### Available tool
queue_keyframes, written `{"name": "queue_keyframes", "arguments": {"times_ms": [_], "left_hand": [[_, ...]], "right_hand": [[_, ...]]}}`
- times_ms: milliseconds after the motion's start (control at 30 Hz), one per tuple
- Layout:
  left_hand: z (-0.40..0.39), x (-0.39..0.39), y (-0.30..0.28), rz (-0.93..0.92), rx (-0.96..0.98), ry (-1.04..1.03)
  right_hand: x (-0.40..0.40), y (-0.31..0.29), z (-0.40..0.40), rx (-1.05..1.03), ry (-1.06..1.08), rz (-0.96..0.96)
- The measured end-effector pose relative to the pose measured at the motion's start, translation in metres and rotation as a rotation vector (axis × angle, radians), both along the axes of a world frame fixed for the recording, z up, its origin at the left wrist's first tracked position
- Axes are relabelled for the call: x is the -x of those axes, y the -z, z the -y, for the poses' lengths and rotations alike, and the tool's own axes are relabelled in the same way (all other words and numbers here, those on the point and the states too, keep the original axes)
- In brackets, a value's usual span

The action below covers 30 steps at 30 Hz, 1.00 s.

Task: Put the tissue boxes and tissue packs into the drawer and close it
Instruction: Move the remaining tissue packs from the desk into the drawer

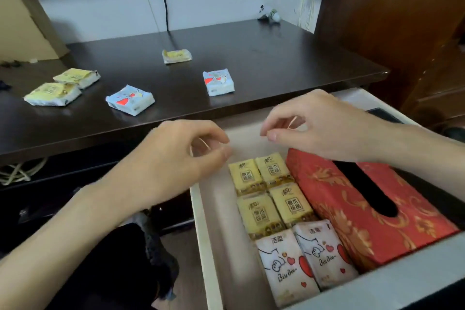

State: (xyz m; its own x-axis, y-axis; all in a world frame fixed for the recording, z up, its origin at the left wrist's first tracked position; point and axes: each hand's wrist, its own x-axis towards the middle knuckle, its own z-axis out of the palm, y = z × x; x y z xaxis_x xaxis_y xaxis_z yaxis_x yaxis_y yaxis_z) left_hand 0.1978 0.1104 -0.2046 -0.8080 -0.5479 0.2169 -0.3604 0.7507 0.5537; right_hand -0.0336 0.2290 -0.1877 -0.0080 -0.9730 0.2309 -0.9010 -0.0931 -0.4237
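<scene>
The white drawer (216,241) stands pulled out below the desk edge. Inside it lie a red and gold tissue box (352,211) on the right, several yellow tissue packs (270,194) in the middle and two white heart-print packs (302,262) at the front. My left hand (176,158) and my right hand (319,126) hover empty over the drawer's back part, fingers loosely curled and apart. On the dark desktop (251,58) lie more packs: two blue heart-print ones (130,99) (218,82) and three yellow ones (52,94) (76,77) (177,56).
A cardboard box (22,22) stands at the desk's back left. A black cable (164,2) hangs down the wall to the desk. A small white figurine (270,15) sits at the back right. A brown wooden cabinet (402,20) rises to the right of the drawer.
</scene>
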Motion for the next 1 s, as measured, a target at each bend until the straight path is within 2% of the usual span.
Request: {"name": "queue_keyframes", "arguments": {"times_ms": [67, 133, 267, 333, 400, 467, 600, 767, 1000], "left_hand": [[0.033, -0.007, -0.013, -0.049, -0.024, -0.078], [0.067, -0.010, -0.018, -0.097, 0.026, -0.217], [0.117, -0.014, -0.012, 0.008, 0.291, -0.560], [0.131, -0.016, -0.007, 0.106, 0.269, -0.623], [0.140, -0.017, 0.001, 0.197, 0.148, -0.646], [0.145, -0.020, 0.010, 0.176, 0.098, -0.634], [0.143, -0.014, 0.006, 0.155, 0.138, -0.539], [0.104, 0.011, -0.015, -0.033, -0.063, -0.311], [0.035, 0.034, 0.007, 0.130, -0.119, 0.015]], "right_hand": [[0.000, -0.003, 0.035, 0.071, 0.037, 0.114], [0.002, -0.003, 0.076, 0.100, 0.097, 0.130], [0.009, 0.009, 0.147, 0.044, 0.264, 0.129], [0.008, 0.019, 0.168, -0.002, 0.313, 0.109], [0.008, 0.028, 0.178, -0.030, 0.309, 0.125], [0.009, 0.032, 0.182, -0.044, 0.236, 0.165], [0.015, 0.028, 0.176, -0.050, 0.171, 0.174], [0.021, 0.009, 0.149, 0.018, 0.165, 0.218], [0.029, 0.004, 0.055, -0.095, 0.107, 0.246]]}}
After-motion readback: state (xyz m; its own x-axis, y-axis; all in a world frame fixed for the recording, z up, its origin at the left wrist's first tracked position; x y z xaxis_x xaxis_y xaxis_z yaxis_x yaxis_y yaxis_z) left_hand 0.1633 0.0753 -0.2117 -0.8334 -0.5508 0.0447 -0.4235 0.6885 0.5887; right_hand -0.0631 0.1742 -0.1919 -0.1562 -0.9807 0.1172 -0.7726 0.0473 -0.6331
